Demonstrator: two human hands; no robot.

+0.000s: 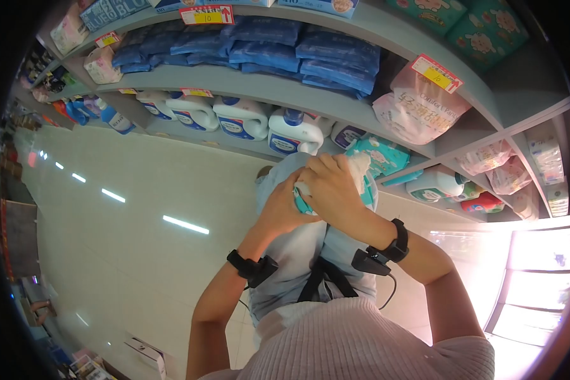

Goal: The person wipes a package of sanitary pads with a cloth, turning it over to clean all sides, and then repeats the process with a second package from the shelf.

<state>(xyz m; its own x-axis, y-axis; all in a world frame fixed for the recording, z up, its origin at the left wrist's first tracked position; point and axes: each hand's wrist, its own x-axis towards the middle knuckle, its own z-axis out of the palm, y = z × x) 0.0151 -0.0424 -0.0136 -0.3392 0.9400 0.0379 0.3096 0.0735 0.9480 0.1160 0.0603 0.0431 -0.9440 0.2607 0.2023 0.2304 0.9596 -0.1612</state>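
The left hand (280, 206) and right hand (331, 190) cover most of the teal pack (301, 202), and its print cannot be read. The top edge cuts off the boxes (316, 6). Beside the 10, the fine lettering on the price tag (208, 15) is too small to read. Glare washes out the window (538, 259). The far-left goods (41, 69) are blurred.

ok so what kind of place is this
Most likely a shop aisle: grey shelves hold rows of blue packets and white bottles with blue caps, and red-and-yellow price labels line the shelf edges.
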